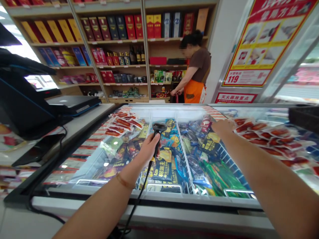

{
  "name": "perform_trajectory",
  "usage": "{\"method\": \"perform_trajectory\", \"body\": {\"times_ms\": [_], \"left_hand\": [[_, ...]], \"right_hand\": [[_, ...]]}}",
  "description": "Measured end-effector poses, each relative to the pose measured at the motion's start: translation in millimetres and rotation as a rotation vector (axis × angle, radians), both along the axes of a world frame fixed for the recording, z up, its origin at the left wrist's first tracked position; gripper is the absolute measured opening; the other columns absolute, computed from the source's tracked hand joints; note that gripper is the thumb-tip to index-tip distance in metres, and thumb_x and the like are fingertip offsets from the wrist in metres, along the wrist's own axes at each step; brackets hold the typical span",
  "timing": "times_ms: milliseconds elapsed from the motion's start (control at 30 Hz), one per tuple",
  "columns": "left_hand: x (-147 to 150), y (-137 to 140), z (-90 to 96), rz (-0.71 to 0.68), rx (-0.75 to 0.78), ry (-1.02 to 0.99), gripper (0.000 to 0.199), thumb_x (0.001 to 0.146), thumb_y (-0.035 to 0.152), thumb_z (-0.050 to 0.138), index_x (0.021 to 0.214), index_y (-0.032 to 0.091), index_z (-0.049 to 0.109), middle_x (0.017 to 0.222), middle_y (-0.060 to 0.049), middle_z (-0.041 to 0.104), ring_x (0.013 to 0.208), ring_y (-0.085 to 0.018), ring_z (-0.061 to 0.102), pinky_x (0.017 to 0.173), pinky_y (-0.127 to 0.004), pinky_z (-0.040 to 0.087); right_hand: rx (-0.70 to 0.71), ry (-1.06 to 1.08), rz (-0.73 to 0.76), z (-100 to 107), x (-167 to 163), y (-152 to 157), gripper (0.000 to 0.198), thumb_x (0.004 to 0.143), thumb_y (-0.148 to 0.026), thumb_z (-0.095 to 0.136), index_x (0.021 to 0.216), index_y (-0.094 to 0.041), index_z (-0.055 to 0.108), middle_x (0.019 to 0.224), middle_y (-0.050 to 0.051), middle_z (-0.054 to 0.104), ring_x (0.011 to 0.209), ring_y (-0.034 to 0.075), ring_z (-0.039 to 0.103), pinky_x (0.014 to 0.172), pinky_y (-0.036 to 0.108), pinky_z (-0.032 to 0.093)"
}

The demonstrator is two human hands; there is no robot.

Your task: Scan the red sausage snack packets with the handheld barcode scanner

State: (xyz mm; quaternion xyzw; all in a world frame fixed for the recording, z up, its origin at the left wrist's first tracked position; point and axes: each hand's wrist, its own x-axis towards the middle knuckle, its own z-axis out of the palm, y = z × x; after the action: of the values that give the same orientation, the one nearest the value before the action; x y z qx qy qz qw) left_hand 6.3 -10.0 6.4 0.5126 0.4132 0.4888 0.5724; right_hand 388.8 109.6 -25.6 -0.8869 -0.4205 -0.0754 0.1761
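Observation:
In the head view, my left hand is wrapped around the handle of a black handheld barcode scanner, whose cable runs down toward me. The scanner is above the glass top of a chest freezer. My right hand reaches far over the glass, beside a pile of vacuum-packed sausages. Its fingers are blurred, so I cannot tell whether they hold or touch a pack. Another group of sausage packs lies on the glass to the left. Under the glass, wire baskets hold many bagged frozen goods.
A counter at left carries a black checkout terminal and a flat scale. Beyond the freezer, a person in an orange apron stands by shelves of boxed goods. A dark box sits at far right.

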Motion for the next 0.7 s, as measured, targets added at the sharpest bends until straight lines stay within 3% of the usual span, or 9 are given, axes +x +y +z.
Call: {"method": "perform_trajectory", "body": {"times_ms": [100, 200, 433, 600, 700], "left_hand": [[1, -1, -1.0, -0.007, 0.009, 0.010, 0.047, 0.074, 0.064, 0.062, 0.082, 0.020, 0.046, 0.060, 0.006, 0.054, 0.034, -0.006, 0.046, 0.031, -0.019, 0.035], [2, -1, -1.7, -0.026, 0.024, 0.026, 0.046, 0.075, 0.063, 0.061, 0.082, 0.020, 0.046, 0.060, 0.006, 0.054, 0.034, -0.007, 0.047, 0.031, -0.019, 0.036], [-1, 2, -3.8, -0.060, 0.023, 0.055, 0.051, 0.071, 0.067, 0.063, 0.087, 0.021, 0.046, 0.060, 0.006, 0.054, 0.034, -0.008, 0.048, 0.030, -0.020, 0.036], [-3, 3, -4.4, -0.050, 0.046, 0.054, 0.050, 0.071, 0.067, 0.062, 0.084, 0.021, 0.045, 0.058, 0.007, 0.053, 0.033, -0.008, 0.047, 0.029, -0.020, 0.035], [-3, 3, -5.0, -0.056, 0.050, 0.051, 0.048, 0.073, 0.065, 0.062, 0.084, 0.021, 0.045, 0.058, 0.006, 0.054, 0.032, -0.008, 0.047, 0.030, -0.021, 0.036]], "right_hand": [[0.011, -0.030, 0.008, 8, -19, -11, 0.045, 0.085, -0.031, 0.049, 0.119, -0.006, 0.065, 0.130, 0.030, 0.053, 0.127, 0.044, 0.041, 0.097, 0.061, 0.032], [0.040, -0.055, 0.177, 13, -49, -23, 0.041, 0.086, -0.031, 0.050, 0.111, -0.005, 0.068, 0.116, 0.030, 0.060, 0.120, 0.043, 0.046, 0.090, 0.055, 0.038], [0.109, -0.021, 0.495, 14, -122, -34, 0.029, 0.086, -0.033, 0.051, 0.099, -0.017, 0.071, 0.096, 0.016, 0.068, 0.099, 0.032, 0.061, 0.090, 0.045, 0.043], [0.478, 0.150, 0.561, 1, -120, -32, 0.037, 0.085, -0.031, 0.046, 0.114, -0.017, 0.064, 0.112, 0.015, 0.063, 0.102, 0.026, 0.060, 0.094, 0.040, 0.046], [0.479, 0.223, 0.676, -12, -108, -28, 0.047, 0.085, -0.036, 0.048, 0.127, -0.017, 0.058, 0.124, 0.014, 0.060, 0.112, 0.027, 0.057, 0.099, 0.042, 0.044]]}}
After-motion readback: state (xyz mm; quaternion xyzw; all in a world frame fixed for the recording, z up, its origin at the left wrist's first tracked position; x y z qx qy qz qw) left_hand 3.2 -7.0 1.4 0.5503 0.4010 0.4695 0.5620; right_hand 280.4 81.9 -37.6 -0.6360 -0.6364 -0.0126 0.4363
